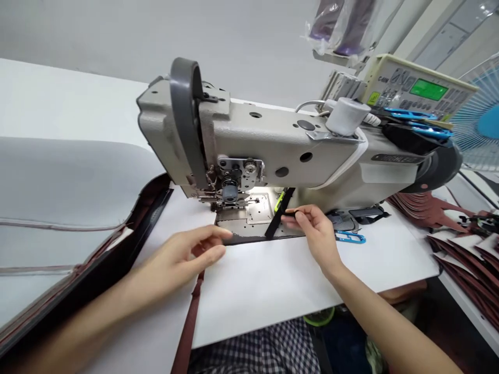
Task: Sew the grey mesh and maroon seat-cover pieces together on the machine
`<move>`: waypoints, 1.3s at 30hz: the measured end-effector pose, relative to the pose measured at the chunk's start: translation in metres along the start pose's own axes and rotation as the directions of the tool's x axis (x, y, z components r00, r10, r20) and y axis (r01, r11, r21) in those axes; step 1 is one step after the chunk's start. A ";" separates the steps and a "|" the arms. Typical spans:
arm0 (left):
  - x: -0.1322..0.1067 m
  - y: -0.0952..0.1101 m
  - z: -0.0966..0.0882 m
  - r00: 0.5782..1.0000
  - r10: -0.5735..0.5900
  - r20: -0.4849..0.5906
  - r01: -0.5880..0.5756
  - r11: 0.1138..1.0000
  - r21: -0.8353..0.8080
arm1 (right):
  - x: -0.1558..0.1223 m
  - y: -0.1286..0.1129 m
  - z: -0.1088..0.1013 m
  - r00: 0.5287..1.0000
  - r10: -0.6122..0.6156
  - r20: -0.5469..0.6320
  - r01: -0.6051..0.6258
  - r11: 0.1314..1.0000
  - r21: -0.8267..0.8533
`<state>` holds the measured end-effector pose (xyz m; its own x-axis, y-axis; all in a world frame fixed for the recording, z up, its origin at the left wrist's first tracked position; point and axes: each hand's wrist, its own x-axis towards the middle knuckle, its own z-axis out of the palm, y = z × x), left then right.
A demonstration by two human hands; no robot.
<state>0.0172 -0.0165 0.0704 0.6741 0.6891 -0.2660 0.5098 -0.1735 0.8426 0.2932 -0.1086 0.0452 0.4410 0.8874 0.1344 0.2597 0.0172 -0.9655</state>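
Observation:
A grey industrial sewing machine (pixel 280 137) stands across the white table, its lit needle area and presser foot over the metal bed (pixel 244 227). My left hand (pixel 198 250) rests just in front of the bed's near edge, thumb and fingers apart, with nothing between them. To the right of the needle, my right hand (pixel 314 228) pinches a small dark piece at a narrow black strip (pixel 277 221), which slants over the bed. Whether the pinched piece belongs to the strip is hard to tell. A yellow-green object (pixel 279 201) lies behind the strip.
A large grey panel with dark edging (pixel 78 176) lies at left. A maroon strip (pixel 191 327) hangs over the table's front edge. Blue thread snips (pixel 351 237) lie right of my right hand. Stacked maroon pieces (pixel 424 213), a control box (pixel 419 85) and a fan (pixel 483 114) are at right.

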 end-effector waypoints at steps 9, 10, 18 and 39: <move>-0.005 0.005 0.044 0.987 -0.162 -0.018 0.082 0.590 -0.803 | -0.103 -0.035 0.069 0.719 -0.431 0.546 0.417 0.895 0.156; -0.005 0.002 0.044 0.979 -0.172 -0.108 0.026 0.633 -0.774 | -0.109 -0.038 0.075 0.708 -0.389 0.589 0.356 0.917 0.178; -0.033 0.015 0.042 0.991 0.055 -0.125 -0.108 0.871 -0.478 | -0.073 -0.053 0.076 0.989 -0.119 0.085 0.105 0.981 0.160; -0.004 -0.002 -0.030 0.936 0.075 -0.343 -0.061 0.997 0.050 | -0.012 -0.014 0.101 0.769 -0.280 0.575 0.532 0.780 -0.331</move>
<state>-0.0021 0.0020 0.0839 0.4862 0.8735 -0.0256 0.4934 -0.2502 0.8330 0.1976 -0.0733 0.0344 -0.2277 0.9423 0.2454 0.7214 0.3325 -0.6074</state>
